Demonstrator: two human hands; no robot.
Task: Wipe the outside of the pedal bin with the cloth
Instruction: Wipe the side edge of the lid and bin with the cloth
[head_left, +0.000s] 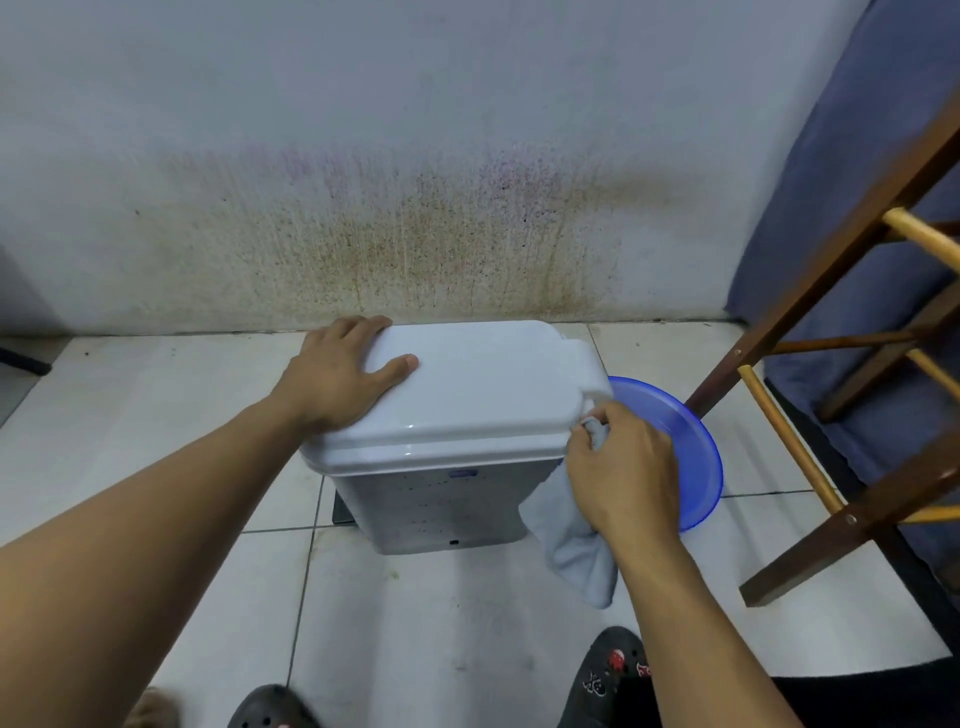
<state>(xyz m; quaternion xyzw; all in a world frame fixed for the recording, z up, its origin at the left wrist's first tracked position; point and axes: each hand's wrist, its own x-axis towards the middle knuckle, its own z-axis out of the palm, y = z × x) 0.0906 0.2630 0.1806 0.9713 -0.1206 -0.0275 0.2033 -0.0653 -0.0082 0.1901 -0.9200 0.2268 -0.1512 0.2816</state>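
Observation:
A white pedal bin (441, 499) with its lid (483, 384) down stands on the tiled floor close to the stained wall. My left hand (337, 379) lies flat on the lid's left end, fingers spread over the far edge. My right hand (623, 467) grips a pale grey cloth (571, 540) and presses its top against the bin's right corner, just under the lid's rim. The rest of the cloth hangs down beside the bin. The bin's black pedal (340, 512) peeks out at its lower left.
A blue plastic basin (696, 457) sits on the floor just right of the bin, behind my right hand. A wooden ladder-like frame (810, 322) leans at the right before a blue curtain (852, 156). My black clogs (608, 675) are at the bottom.

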